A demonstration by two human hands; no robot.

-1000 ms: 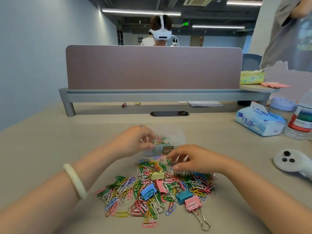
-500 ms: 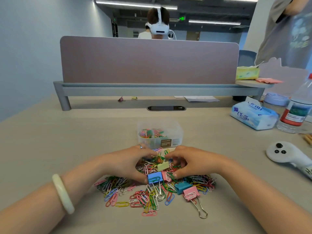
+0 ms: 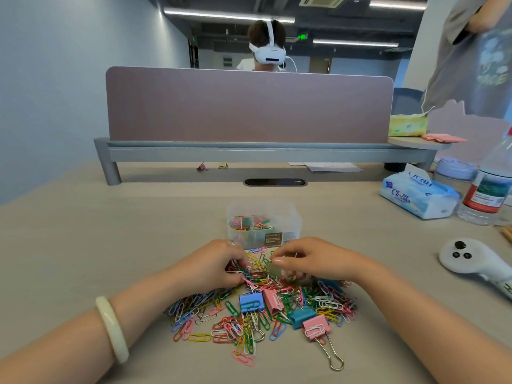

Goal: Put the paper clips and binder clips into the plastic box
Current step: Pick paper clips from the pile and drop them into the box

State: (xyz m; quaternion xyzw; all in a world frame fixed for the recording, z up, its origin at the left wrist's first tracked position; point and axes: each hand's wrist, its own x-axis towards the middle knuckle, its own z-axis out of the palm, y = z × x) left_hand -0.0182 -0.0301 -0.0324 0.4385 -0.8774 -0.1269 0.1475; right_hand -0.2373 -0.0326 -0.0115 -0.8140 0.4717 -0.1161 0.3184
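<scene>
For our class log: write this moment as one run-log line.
left hand: gathering paper clips | right hand: pinching clips | plastic box: partly filled | binder clips: on table

1. Both bare forearms reach forward from the lower corners and converge toward the middle.
2. The left hand (image 3: 213,268) lies palm down, fingers curled under and pinched together (a ring shows on one finger).
3. The right hand (image 3: 313,261) mirrors it, fingertips bunched close to the left's.
</scene>
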